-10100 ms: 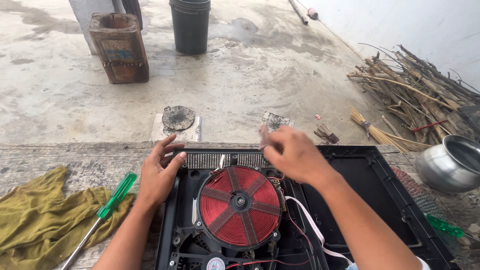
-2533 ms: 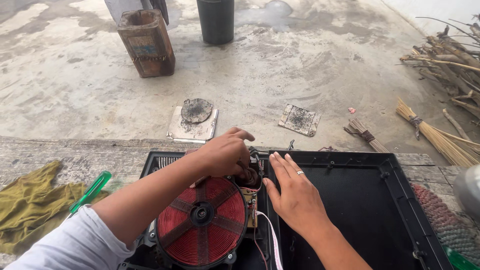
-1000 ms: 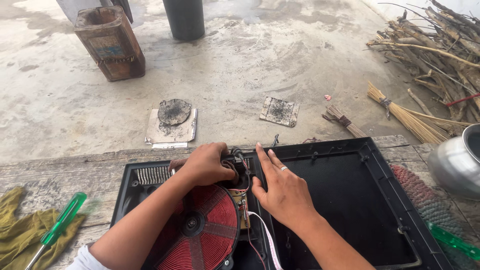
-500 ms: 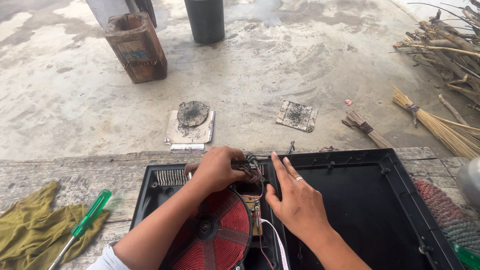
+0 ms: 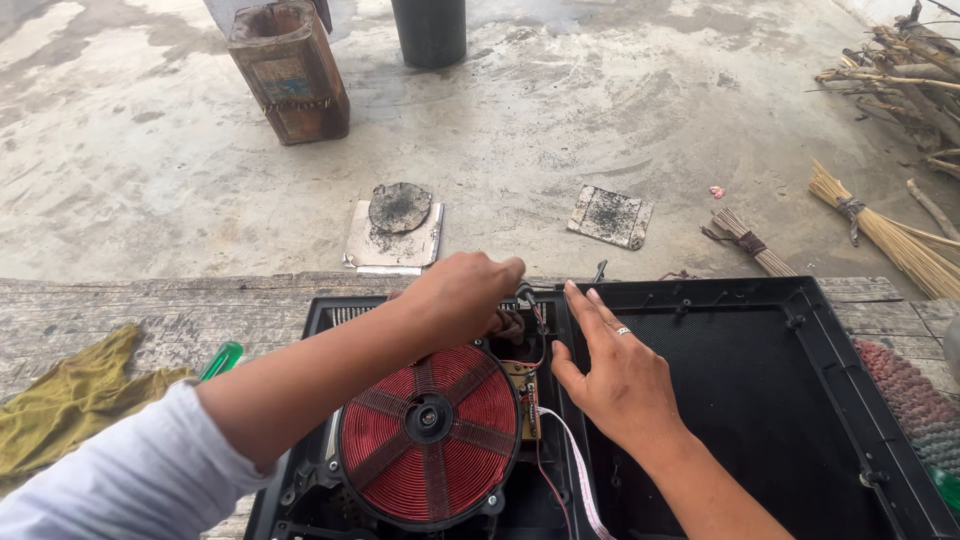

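An opened black induction cooker [image 5: 320, 320] lies on a wooden bench, its red coil [image 5: 430, 445] exposed. Beside it on the right lies the cooker's black top panel [image 5: 760, 400], turned over. My left hand [image 5: 455, 295] reaches over the coil to the far inner edge, and its fingertips pinch thin wires [image 5: 528, 300] near a small circuit board [image 5: 525, 390]. My right hand [image 5: 615, 375] rests flat with fingers spread on the seam between the cooker and the panel, holding nothing. A white ribbon cable [image 5: 580, 475] runs below it.
A green-handled screwdriver [image 5: 222, 360] and an olive cloth [image 5: 70, 400] lie at the left of the wooden bench [image 5: 150, 310]. On the concrete floor beyond are a rusty tin [image 5: 290, 70], a dark bin [image 5: 430, 30], two dirty plates [image 5: 395, 225], brooms [image 5: 880, 230] and sticks.
My left hand has crossed from the cooker's left edge to the wires beside the coil. My right hand has come down flat next to it. The view shifts a little.
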Motion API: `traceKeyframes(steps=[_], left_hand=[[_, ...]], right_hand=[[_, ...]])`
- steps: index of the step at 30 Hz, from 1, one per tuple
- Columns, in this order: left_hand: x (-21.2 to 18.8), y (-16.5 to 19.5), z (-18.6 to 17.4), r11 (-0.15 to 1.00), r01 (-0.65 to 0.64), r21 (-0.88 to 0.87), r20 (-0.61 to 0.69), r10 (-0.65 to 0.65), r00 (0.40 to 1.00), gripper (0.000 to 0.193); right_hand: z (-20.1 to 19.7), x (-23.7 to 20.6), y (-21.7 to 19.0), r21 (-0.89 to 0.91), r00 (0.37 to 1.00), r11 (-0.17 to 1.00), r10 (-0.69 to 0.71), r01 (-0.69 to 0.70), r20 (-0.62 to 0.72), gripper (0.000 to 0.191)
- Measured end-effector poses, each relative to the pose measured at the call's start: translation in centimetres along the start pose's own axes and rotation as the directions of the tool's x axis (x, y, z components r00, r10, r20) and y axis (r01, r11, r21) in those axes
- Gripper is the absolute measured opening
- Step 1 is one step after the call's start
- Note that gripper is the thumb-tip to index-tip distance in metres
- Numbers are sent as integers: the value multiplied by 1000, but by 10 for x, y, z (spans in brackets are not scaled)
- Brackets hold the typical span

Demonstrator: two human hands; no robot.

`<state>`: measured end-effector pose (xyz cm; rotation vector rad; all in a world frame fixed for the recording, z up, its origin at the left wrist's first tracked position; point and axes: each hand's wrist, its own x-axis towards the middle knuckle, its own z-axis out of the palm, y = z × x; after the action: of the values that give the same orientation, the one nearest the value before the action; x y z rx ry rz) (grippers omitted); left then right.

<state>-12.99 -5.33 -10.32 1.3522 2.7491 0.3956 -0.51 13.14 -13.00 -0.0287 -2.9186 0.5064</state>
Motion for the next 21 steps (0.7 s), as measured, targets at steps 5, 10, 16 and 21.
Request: traceKeyframes(steps=[5, 10, 16, 21], left_hand=[[9, 7, 6, 996, 67, -54, 174, -56, 983, 10], [-5, 18, 25, 986, 115, -120, -44, -121, 992, 13], [-17, 24, 59, 976, 159, -148, -147, -181, 972, 11], [-26, 27, 55, 975, 52, -217, -58, -66, 996, 19]], right_hand=[[1, -5, 4, 36, 999, 999, -21, 22, -35, 55], [2, -5, 6, 60, 999, 998, -15, 18, -51, 47], [1, -6, 6, 12, 996, 999, -51, 52, -73, 48], [-2, -4, 1, 5, 997, 999, -38, 38, -66, 45]])
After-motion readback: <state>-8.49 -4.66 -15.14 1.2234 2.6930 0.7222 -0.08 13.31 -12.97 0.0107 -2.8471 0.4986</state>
